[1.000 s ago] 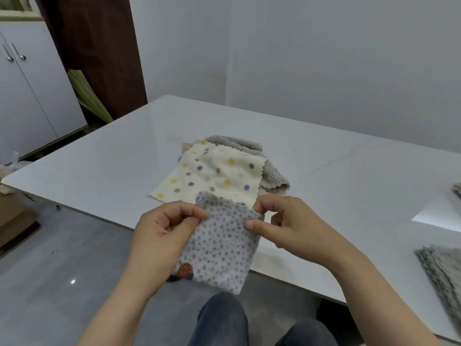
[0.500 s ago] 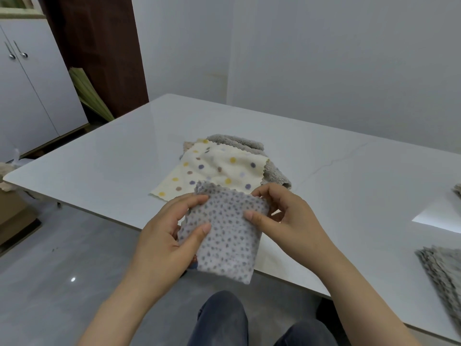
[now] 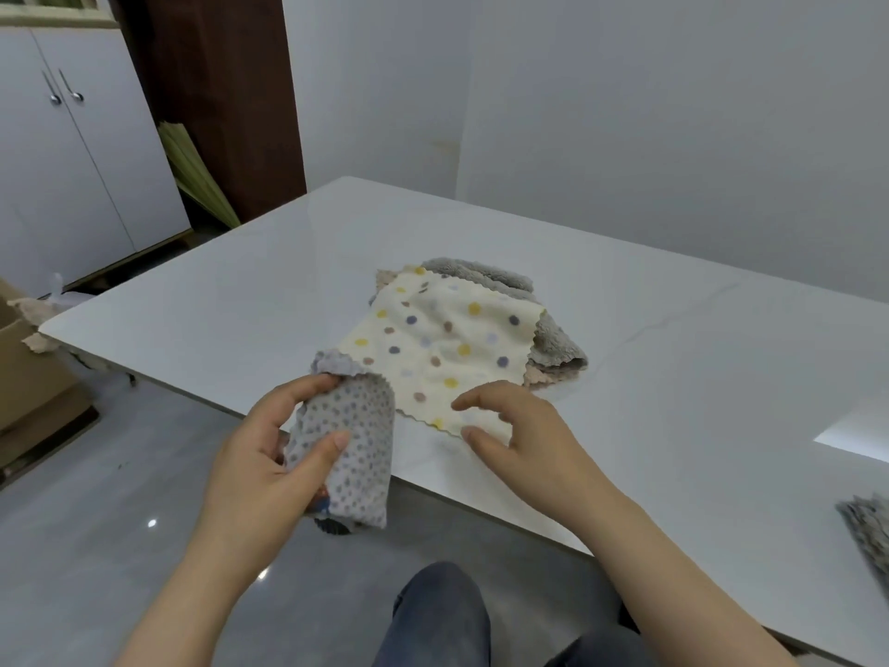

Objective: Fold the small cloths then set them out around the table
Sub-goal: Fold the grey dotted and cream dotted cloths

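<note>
My left hand (image 3: 269, 454) grips a folded grey cloth with small dots (image 3: 356, 445), thumb on its front and fingers behind, just off the near table edge. My right hand (image 3: 519, 430) hovers empty, fingers spread loosely, over the near corner of a cream cloth with coloured dots (image 3: 442, 349). That cream cloth lies flat on top of a pile holding a fluffy grey cloth (image 3: 553, 349) and a beige one (image 3: 543, 377). All rest on the white table (image 3: 240, 300).
A grey folded cloth (image 3: 866, 527) lies at the right edge of view on the table. White cabinets (image 3: 72, 151) and a brown door stand to the left; a cardboard box (image 3: 29, 377) sits on the floor. My knees are under the table edge.
My right hand has let go of the grey dotted cloth and moved right over the cream cloth. My left hand now holds the folded cloth alone, shifted slightly left.
</note>
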A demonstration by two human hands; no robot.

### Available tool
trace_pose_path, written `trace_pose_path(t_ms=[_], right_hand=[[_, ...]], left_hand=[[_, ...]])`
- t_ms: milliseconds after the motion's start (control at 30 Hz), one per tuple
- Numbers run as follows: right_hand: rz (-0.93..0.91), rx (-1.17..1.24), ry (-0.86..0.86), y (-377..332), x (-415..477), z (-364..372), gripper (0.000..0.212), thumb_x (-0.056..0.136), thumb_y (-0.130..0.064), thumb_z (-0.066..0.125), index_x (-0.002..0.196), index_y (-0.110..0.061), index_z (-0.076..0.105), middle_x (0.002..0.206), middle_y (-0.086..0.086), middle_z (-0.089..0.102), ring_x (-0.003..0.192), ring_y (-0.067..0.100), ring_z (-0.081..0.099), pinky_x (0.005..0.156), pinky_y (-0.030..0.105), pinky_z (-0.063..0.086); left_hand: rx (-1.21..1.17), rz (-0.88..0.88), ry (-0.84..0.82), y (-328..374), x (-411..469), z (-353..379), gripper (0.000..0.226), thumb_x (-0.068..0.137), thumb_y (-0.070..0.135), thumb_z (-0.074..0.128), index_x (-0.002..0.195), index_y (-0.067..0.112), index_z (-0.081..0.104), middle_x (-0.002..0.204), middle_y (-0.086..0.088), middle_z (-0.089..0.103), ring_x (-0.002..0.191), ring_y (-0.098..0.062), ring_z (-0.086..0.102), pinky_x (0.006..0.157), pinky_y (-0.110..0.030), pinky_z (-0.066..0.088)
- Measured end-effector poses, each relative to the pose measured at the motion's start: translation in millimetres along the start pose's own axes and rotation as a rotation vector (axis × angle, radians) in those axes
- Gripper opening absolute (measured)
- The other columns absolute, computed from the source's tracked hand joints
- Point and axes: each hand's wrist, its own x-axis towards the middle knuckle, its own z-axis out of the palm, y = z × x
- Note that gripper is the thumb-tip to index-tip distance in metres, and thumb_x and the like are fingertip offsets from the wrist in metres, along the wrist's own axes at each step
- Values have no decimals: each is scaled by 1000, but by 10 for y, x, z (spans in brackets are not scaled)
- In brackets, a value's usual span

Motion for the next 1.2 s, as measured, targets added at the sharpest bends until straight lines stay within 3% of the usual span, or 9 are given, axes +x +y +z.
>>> trace_pose_path(t_ms=[67,133,233,300,467,600,800,967,1200], right_hand=[[-71,-175,-8,23,108,106,33,93,-27,56,126,-29,57,137,-11,48,133,8,36,110,20,28],[-115,-352,-27,45,238,217,43,96,-33,53,138,-31,47,154,-4,31,148,20,15,120,46,8],[-75,-497,-153,96,465,358,52,99,-43,42,148,-37,26,162,-4,3,149,27,-14,116,59,-11],[-47,-504,-212,154,604,440,51,100,-47,35,149,-39,22,163,-4,-3,147,28,-19,113,61,-15],[-5,-452,-205,334,869,542,48,100,-50,27,148,-43,24,162,-4,6,148,25,-16,114,60,-14],[7,-451,-183,442,1081,527,48,100,-50,29,147,-42,27,162,-5,10,149,23,-14,115,59,-12],[48,-440,-153,654,1470,453,49,99,-50,30,147,-41,29,161,-4,14,149,22,-11,115,61,-9],[60,-433,-142,856,1768,345,48,99,-49,31,146,-40,33,160,-4,18,149,22,-8,115,62,-7],[59,-317,-93,921,1823,239,51,98,-47,40,145,-29,38,157,-1,27,150,20,1,118,55,-4]], left_hand=[[-13,-8,16,-5,10,-55,38,83,9,67,105,40,63,99,7,69,82,-23,69,51,-34,59],[-32,-17,24,0,24,-103,37,83,9,67,104,39,64,97,6,70,78,-22,70,49,-31,57],[-70,-40,13,10,51,-131,36,82,10,71,102,39,65,97,7,71,80,-22,71,55,-45,60],[-74,-46,5,19,86,-140,34,83,11,70,101,40,65,98,8,71,80,-21,71,55,-47,60],[-105,-77,3,21,224,-128,34,84,4,64,105,32,63,96,7,72,73,-14,71,45,-23,52],[-92,-99,2,6,382,-86,34,84,5,65,104,32,64,98,4,72,69,-15,71,45,-25,52],[-14,-66,11,37,653,17,35,83,7,66,106,33,64,87,3,70,42,-3,53,42,-20,48],[-78,-78,-20,55,852,151,34,83,5,65,106,30,64,97,6,72,52,-6,63,41,-19,45],[-109,-83,-77,149,873,341,33,84,1,63,109,23,63,101,0,68,43,-1,56,39,-14,42]])
